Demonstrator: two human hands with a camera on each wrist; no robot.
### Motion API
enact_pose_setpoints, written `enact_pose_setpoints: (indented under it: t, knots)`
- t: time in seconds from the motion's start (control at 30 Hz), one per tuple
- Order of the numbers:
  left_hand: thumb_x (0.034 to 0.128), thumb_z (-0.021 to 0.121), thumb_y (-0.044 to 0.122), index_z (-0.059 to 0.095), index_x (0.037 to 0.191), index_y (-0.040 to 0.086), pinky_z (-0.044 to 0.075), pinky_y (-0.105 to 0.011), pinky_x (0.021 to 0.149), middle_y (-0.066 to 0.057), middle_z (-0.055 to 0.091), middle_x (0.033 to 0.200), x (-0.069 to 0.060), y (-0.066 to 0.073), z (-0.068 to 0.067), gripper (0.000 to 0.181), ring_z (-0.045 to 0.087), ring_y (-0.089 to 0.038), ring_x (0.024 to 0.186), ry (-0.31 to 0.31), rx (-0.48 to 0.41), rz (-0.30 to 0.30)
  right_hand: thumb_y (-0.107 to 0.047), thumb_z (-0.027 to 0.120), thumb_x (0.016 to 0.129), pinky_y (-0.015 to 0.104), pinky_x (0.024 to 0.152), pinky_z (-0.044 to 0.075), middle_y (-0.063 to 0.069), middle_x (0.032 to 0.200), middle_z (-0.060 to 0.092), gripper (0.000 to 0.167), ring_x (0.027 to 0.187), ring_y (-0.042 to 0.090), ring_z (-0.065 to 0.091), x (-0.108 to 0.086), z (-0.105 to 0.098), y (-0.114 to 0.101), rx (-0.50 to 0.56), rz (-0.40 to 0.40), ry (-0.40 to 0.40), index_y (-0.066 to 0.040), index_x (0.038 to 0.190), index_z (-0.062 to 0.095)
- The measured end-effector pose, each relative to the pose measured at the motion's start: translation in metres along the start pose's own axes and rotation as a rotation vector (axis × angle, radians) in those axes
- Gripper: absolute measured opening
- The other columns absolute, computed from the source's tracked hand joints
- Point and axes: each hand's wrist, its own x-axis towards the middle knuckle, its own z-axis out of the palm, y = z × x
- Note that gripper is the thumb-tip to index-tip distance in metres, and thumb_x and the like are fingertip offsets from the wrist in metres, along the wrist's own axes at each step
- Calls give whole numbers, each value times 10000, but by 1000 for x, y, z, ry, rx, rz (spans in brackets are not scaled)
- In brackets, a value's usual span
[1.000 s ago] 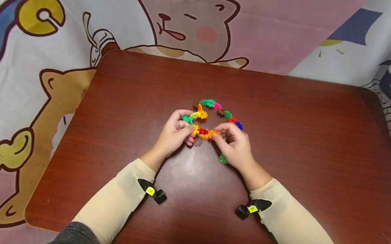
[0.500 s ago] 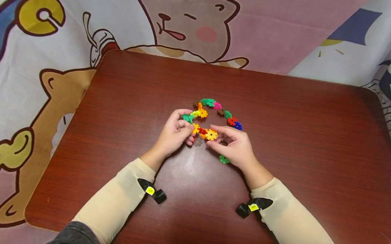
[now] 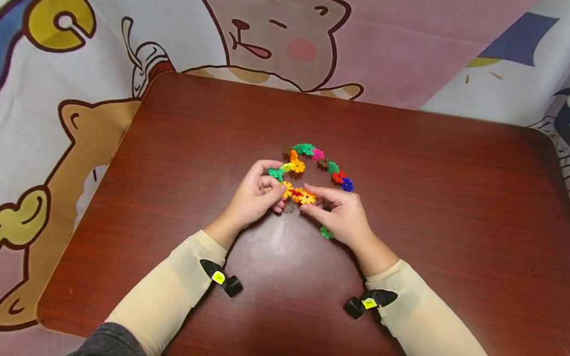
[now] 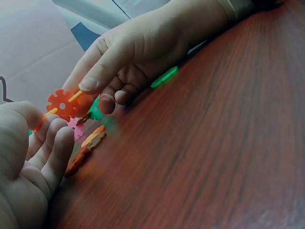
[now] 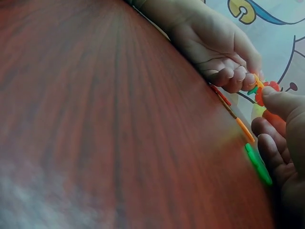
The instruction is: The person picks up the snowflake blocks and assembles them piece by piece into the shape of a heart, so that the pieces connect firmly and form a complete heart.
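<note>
A chain of interlocking flower-shaped plastic discs curves between and behind the hands. My left hand [image 3: 253, 191] pinches a yellow-orange disc [image 3: 287, 189] of the chain between thumb and fingers. Beside it sits a red disc [image 4: 62, 105], edge-joined to its neighbours. My right hand [image 3: 342, 213] pinches the orange-yellow disc [image 3: 307, 196] to the right of the red one, thumb below and index finger above. Green discs [image 3: 276, 173] and an orange disc [image 3: 297, 165] continue the chain beyond the left fingertips. The left fingers partly hide the chain there.
A row including pink [image 3: 318, 155], red [image 3: 338, 177] and blue [image 3: 346, 184] discs arcs behind the right hand. Loose on the brown table [image 3: 439, 220] lie a green disc [image 3: 326, 232] by the right hand and a grey-brown disc [image 3: 290, 207] below the chain.
The right thumb and index finger have shifted on the orange-yellow disc, which has turned its face upward and moved slightly left towards the red one. The left hand has kept its hold almost still.
</note>
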Motion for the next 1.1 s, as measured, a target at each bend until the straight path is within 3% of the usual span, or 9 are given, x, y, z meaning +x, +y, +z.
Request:
enact_pose_setpoints:
  t: [0.33,0.57,0.67,0.83,0.97,1.1]
  knots:
    - [1005,600,-100,406,1451,-32,600,-324,555,-100,621,797,0,0,0,491,666,-173,609,-36,30,16,47,922,791,201,675,582,115,1014,803,433,734,154,744,1,0,-2,-7,13,-32,22,1200,783]
    - [1004,568,-99,402,1449,-25,598,-327,526,-95,631,818,1,3,2,481,660,-174,575,73,-56,-25,58,906,808,288,755,615,134,1122,749,475,856,274,736,3,1,0,11,-14,-13,29,1247,727]
    - [1004,548,-100,420,1434,-8,587,-311,513,-81,630,801,2,4,2,458,640,-157,551,121,-93,-35,9,919,811,308,769,601,111,1105,711,356,884,255,703,3,1,0,-91,-56,-25,10,1123,749]
    - [1006,532,-98,427,1414,-11,579,-291,512,-74,620,780,2,6,2,430,623,-140,533,142,-110,-33,-150,873,873,491,1013,436,186,1310,615,288,1139,383,572,2,1,-2,-390,-163,-146,-17,1095,747]
    - [994,530,-101,425,1410,-18,576,-289,507,-72,618,786,2,6,2,437,622,-140,537,142,-105,-34,-245,766,959,599,1073,339,219,1465,533,319,1265,468,458,2,3,-4,-587,-157,-232,-18,1181,730]
    - [979,537,-111,426,1404,-25,576,-290,507,-76,613,793,2,5,2,448,620,-148,547,130,-97,-33,-254,731,999,600,1090,341,212,1483,534,300,1282,465,452,2,3,-6,-645,-110,-246,-16,1181,748]
